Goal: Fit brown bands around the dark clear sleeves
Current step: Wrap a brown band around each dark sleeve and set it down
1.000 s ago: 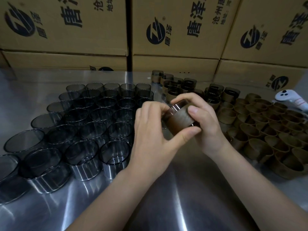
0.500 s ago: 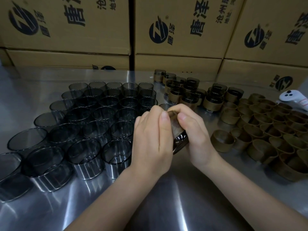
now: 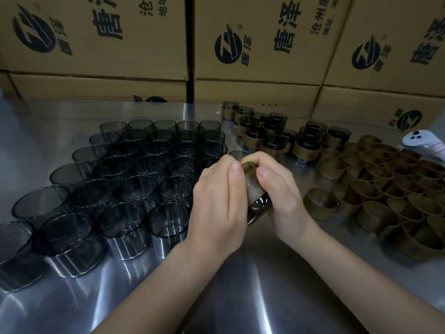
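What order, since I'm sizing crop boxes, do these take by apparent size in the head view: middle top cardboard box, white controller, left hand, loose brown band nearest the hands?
1. cardboard box
2. left hand
3. brown band and white controller look alike; the controller is farther and cut off by the frame, so they are unranked.

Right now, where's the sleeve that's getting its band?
Head view, centre: the sleeve is gripped between the left hand and right hand, with the bare sleeves to its left and the loose brown bands to its right.
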Tool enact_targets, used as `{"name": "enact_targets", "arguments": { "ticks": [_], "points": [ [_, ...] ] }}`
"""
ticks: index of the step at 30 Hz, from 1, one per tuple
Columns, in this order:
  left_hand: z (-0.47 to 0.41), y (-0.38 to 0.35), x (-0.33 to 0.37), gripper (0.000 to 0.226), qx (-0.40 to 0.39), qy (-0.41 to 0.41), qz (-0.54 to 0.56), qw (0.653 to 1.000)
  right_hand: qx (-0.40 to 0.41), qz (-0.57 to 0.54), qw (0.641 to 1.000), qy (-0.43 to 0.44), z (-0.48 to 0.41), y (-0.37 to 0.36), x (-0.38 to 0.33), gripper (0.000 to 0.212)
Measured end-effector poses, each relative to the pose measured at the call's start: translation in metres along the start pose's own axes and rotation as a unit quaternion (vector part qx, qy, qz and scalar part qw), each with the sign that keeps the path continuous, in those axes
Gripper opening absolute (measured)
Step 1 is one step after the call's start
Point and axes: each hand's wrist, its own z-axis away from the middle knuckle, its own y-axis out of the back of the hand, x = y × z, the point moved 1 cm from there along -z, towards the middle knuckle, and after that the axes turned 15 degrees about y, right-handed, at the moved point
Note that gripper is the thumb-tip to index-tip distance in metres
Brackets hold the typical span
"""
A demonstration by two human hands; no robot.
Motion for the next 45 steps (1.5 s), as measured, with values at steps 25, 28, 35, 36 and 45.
{"name": "enact_targets", "arguments": {
  "ticks": [25, 28, 35, 36, 45],
  "points": [
    [0.012, -0.011, 0.006, 0.023, -0.145, 0.056, -0.245, 0.957, 0.038, 0.462, 0.866, -0.185, -0.011, 0.064, 0.049, 0.022],
    [0.01, -0.011, 0.006, 0.018, -0.159, 0.079, -0.274, 0.945, 0.016, 0.472, 0.861, -0.189, -0.009, 0.064, 0.054, 0.023],
    [0.011, -0.013, 0.003, 0.02, -0.164, 0.091, -0.286, 0.94, -0.002, 0.475, 0.857, -0.202, -0.007, 0.065, 0.067, 0.021],
    [0.011, -0.013, 0.002, 0.02, -0.164, 0.091, -0.288, 0.939, -0.006, 0.481, 0.854, -0.2, -0.007, 0.065, 0.068, 0.022],
    [0.011, -0.013, 0.002, 0.019, -0.156, 0.081, -0.274, 0.946, -0.014, 0.543, 0.819, -0.184, -0.012, 0.06, 0.076, 0.044]
  ]
}}
